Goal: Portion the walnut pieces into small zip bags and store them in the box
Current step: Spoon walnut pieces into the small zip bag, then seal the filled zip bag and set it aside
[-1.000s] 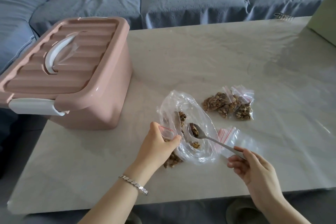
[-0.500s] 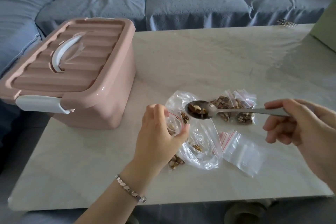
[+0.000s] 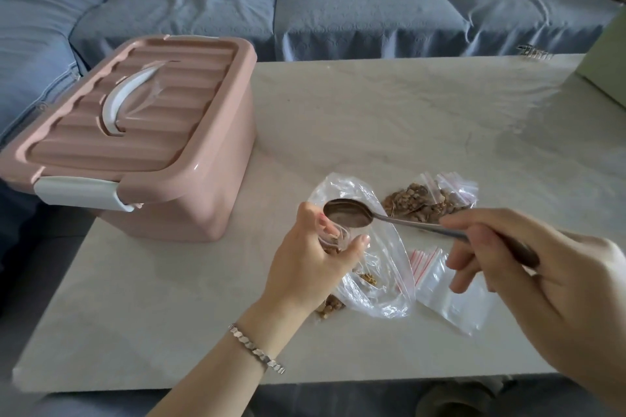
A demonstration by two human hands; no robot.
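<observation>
On my feed I see two bare forearms reaching up from the bottom edge. The left hand (image 3: 305, 267) has a silver bracelet (image 3: 255, 352) at the wrist, a chain of small, flat, angular metal links. The right hand (image 3: 542, 281) and its wrist are bare.

No readable text or labels.

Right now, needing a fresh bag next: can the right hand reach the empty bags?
Probably yes: the empty bags lie uncovered just below the right hand, though it grips the spoon, which likely must go down first.
</observation>
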